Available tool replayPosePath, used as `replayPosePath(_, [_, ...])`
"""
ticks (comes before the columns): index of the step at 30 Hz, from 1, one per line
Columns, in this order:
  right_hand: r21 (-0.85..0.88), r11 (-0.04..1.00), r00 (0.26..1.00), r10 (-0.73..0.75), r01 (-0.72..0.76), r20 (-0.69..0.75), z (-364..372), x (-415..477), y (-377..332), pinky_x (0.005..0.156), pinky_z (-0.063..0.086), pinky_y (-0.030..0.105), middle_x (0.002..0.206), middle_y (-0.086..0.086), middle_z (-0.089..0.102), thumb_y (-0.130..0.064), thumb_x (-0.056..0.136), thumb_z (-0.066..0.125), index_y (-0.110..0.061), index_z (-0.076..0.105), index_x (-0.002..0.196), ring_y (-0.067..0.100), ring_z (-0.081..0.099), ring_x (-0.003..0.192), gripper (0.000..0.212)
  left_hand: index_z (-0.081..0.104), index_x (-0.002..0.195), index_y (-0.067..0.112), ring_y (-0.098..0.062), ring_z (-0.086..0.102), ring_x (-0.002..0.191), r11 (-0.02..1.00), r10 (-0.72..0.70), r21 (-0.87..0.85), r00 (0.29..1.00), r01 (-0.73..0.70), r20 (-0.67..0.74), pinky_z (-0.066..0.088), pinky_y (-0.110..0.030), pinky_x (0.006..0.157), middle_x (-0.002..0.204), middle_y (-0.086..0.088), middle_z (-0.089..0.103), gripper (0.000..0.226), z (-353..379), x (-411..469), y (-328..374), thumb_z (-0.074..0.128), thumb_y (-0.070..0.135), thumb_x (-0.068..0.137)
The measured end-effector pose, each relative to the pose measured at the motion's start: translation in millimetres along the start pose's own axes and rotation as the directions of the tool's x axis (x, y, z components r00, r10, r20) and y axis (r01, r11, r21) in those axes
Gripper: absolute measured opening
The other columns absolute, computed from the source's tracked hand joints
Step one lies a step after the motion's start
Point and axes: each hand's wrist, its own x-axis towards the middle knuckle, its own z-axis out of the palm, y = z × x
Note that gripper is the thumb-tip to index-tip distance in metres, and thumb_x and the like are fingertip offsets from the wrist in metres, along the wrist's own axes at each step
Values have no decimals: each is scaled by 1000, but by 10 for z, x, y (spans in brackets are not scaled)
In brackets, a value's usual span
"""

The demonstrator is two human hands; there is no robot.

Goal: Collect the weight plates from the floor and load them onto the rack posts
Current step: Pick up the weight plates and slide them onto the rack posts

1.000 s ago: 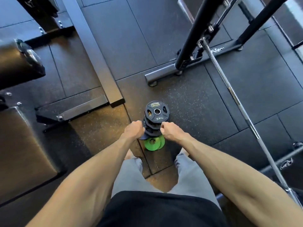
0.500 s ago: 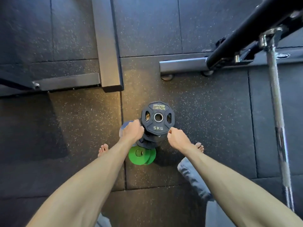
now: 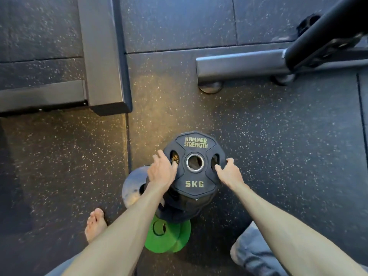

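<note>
Brand: HAMMER STRENGTH is standing in two lines of yellowish letters on the top black plate (image 3: 196,176), toward the far edge of its face.
Weight: 5KG is showing in the same yellowish letters toward the near edge of that face.
Other marks: yellowish lettering is peeking through the left grip slot (image 3: 174,157), too broken up to read.

5 kg plate (image 3: 195,177): matt black rubber-like coating
Bore ring (image 3: 187,162): bright polished metal
Green plates (image 3: 167,239), below 5 kg plate: matt, rubbery
Floor (image 3: 278,146): coarse black rubber tiles, pale flecks
Frame tube (image 3: 239,65), above 5 kg plate: grey metal, satin sheen
</note>
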Motion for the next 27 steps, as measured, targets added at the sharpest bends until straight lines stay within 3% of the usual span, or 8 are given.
replayPosePath(6, [35,998,989,-47,52,-137,190,184,-6,97,46,44,131,19,56,-41,99,46,-4,47,127,38,55,117,46,29,139,-4,-35,61,113,984,73,165,997,-68,-23,48,-39,90,125,-20,59,50,79,298,-3,47,23,100])
replayPosePath(10, [61,995,974,-68,83,-216,115,-53,-54,89,47,42,116,15,60,-41,100,45,-5,50,110,34,59,102,38,31,133,-4,-35,60,114,992,79,97,997,-79,-4,48,-37,90,124,-22,58,46,-46,191,27,50,21,99])
replayPosePath(13, [94,988,958,-94,124,-270,-158,-435,-189,82,44,39,112,15,58,-36,100,48,-5,49,104,34,58,97,32,34,122,0,-39,62,105,997,72,-5,997,-73,-27,49,-41,81,116,-24,59,37,-388,-79,119,54,17,96])
replayPosePath(16, [119,981,941,-108,153,-322,-564,-1062,-383,84,45,40,113,14,57,-36,99,49,-3,50,108,34,58,100,33,33,119,3,-39,63,98,989,129,-64,990,-133,-60,49,-42,75,110,-23,58,32,-993,-521,252,52,12,94])
replayPosePath(22, [221,955,918,-101,198,-383,-1593,-2713,-1066,88,50,45,115,18,63,-40,99,47,-5,49,111,37,61,101,37,30,129,-6,-42,61,103,977,184,-92,977,-194,-104,45,-42,78,116,-26,57,43,-2709,-1654,545,49,12,94])
replayPosePath(27, [281,908,870,-153,311,-468,-2413,-4209,-1838,83,47,38,118,15,65,-41,101,48,-8,47,119,36,63,104,38,34,122,-1,-42,62,102,942,168,-255,964,-219,-207,50,-44,78,113,-24,63,36,-4199,-2505,598,52,13,95])
